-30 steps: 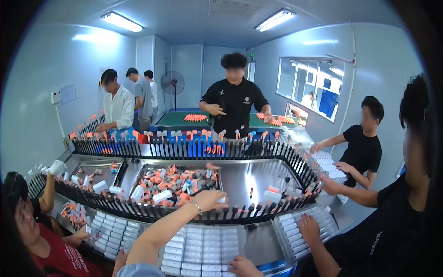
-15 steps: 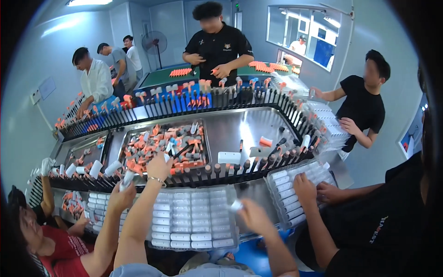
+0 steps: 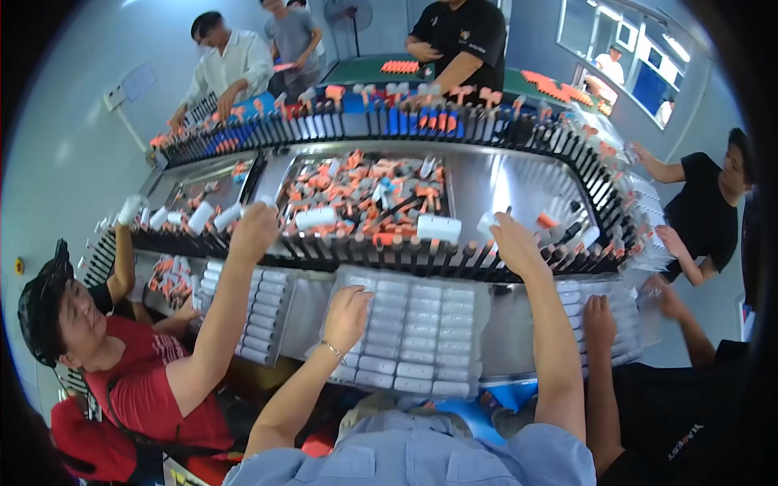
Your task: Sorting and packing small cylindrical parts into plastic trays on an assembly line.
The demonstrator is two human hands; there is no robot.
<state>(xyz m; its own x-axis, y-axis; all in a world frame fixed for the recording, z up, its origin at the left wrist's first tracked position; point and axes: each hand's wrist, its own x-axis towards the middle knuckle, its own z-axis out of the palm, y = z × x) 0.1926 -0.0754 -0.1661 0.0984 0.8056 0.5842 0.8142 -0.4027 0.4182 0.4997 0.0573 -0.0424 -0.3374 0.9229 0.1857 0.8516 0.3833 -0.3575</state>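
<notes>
My left hand [image 3: 347, 316], with a bracelet at the wrist, is over the left side of a clear plastic tray [image 3: 480, 324] filled with rows of white oblong casings [image 3: 416, 370]. Its fingers are closed together, and what they hold, if anything, is hidden. Farther forward, my right hand [image 3: 516, 243] pinches a small white casing [image 3: 488, 223] above the near row of black upright posts [image 3: 454, 257]. Two white casings, one on the left [image 3: 316, 218] and one on the right [image 3: 439, 228], rest at the tops of the near posts.
Behind the posts, a metal tray [image 3: 285, 188] holds a heap of orange and grey parts [image 3: 365, 190]. A co-worker's arm in a red sleeve [image 3: 223, 324] reaches to the posts at left. At right, another person's hand [image 3: 600, 320] is over a second casing tray [image 3: 622, 336].
My left hand has come back from the posts to the casing tray, and a white casing rests where it was. My right hand has moved forward to the posts with its casing. The view has shifted.
</notes>
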